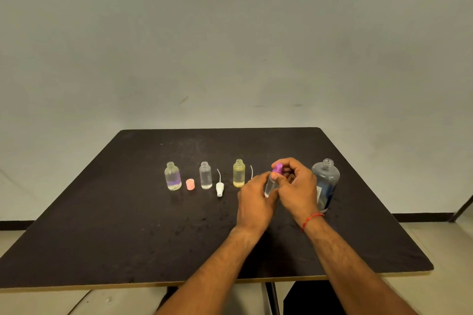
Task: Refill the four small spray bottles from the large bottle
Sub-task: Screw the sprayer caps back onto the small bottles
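Three small uncapped bottles stand in a row on the black table (128, 225): a clear one with a purple tint (173, 176), a clear one (205, 175) and a yellow one (239, 173). My left hand (256, 199) grips a fourth small clear bottle (270, 186). My right hand (297, 186) pinches the purple spray cap (277, 168) at that bottle's top. The large bottle (326, 184), uncapped with a dark lower part, stands just right of my right hand.
A pink cap (190, 184) lies between the first two bottles. A white spray head with its tube (219, 186) lies between the clear and yellow bottles. Another thin tube (251, 172) shows beside the yellow bottle. The table's front edge is near me.
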A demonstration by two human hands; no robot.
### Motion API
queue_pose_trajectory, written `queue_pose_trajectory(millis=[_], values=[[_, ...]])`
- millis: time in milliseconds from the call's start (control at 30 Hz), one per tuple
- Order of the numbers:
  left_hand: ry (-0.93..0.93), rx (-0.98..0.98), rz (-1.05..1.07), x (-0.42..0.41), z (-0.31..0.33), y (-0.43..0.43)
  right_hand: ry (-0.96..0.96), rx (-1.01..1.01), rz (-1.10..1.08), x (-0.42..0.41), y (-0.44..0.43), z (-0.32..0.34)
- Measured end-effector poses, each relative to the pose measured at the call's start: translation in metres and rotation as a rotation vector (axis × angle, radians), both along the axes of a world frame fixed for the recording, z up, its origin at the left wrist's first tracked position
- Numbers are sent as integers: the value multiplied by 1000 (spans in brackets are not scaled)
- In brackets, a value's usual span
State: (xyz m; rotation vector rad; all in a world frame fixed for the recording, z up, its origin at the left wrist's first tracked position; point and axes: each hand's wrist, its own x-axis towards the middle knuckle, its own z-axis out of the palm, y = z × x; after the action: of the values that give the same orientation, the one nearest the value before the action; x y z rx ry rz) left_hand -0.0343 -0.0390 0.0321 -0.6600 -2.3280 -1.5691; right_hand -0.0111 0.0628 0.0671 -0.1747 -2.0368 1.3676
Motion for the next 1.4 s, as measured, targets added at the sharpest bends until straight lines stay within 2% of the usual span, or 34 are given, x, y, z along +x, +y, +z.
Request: queue_pose_trajectory(millis=[233, 600, 933, 1100, 1267, 1333, 1400], values=[[-86, 16, 12, -19, 5, 1, -9, 73, -81, -27, 10, -7], [-171, 120, 289, -41, -24, -32, -196, 122, -190, -76, 25, -16], [-302, 80, 283, -76, -30, -37, -239, 170, -214, -86, 31, -32], [-347, 46, 256, -92, -27, -27, -139, 272, -270, -75, 25, -39], [-388, -15, 223, -102, -31, -22, 54, 323, -279, -59, 6, -42], [-390, -35, 221, -105, -30, -20, 6, 369, -220, -59, -1, -52], [-382, -53, 230, -108, -30, -19, -140, 418, -161, -63, -5, -62]])
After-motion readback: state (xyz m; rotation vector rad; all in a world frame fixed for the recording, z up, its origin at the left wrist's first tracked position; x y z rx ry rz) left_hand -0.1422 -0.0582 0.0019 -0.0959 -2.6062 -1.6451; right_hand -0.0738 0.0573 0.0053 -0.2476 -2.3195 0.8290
